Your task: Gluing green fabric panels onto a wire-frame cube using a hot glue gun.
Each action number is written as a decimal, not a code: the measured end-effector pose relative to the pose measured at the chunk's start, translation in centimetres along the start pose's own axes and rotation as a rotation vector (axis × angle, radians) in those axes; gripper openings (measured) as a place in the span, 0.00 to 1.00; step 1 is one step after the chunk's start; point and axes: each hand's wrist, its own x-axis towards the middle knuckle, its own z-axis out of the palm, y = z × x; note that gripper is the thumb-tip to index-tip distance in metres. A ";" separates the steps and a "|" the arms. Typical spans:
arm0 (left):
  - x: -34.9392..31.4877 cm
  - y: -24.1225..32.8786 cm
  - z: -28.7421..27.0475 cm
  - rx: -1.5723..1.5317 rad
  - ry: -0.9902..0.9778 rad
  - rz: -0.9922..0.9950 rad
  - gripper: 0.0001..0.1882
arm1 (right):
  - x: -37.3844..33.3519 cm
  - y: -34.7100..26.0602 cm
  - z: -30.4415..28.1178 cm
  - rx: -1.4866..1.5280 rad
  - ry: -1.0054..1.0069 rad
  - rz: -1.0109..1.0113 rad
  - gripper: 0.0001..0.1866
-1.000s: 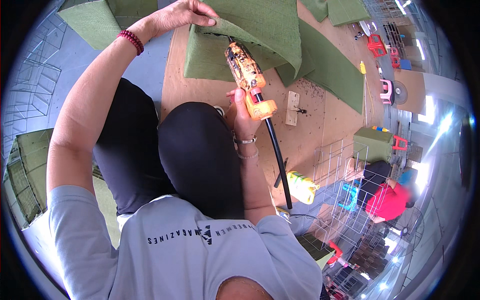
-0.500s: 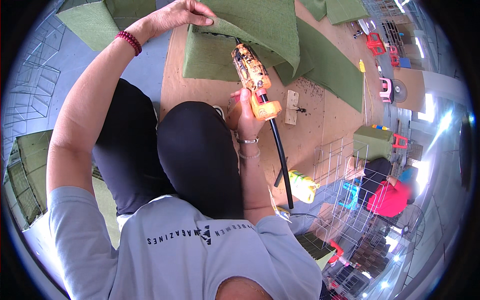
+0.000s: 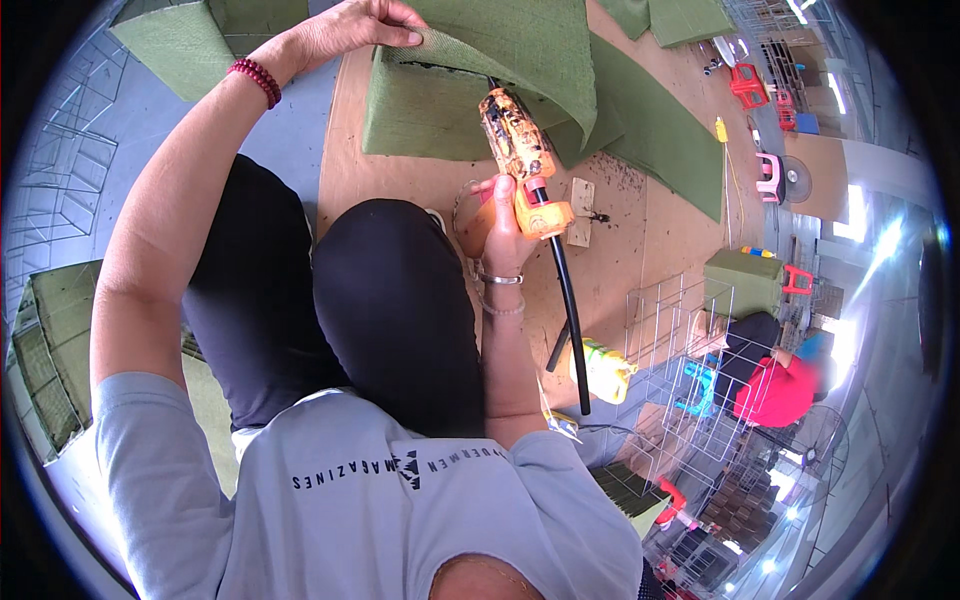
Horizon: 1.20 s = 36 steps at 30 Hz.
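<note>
My left hand pinches the lifted edge of a green woven fabric flap between thumb and fingers, at the top of a green box-shaped piece. A dark line of glue shows under the flap. In my right hand is an orange glue gun smeared with black, its nozzle pointing in under the flap. A long black glue stick sticks out of the gun's rear, toward me. The trigger fingers are partly hidden behind the handle.
Brown sheeting covers the floor, with a small stained wooden block on it. More green panels lie to the right. Beyond a yellow jug stand wire frames and a seated person in red.
The glue gun and my right hand have shifted slightly right, the nozzle moving along under the flap. My left hand keeps its pinch on the edge.
</note>
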 end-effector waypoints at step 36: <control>-0.1 -0.4 0.5 -0.194 0.001 0.064 0.03 | 0.9 -1.2 -2.1 0.164 0.150 -0.060 0.07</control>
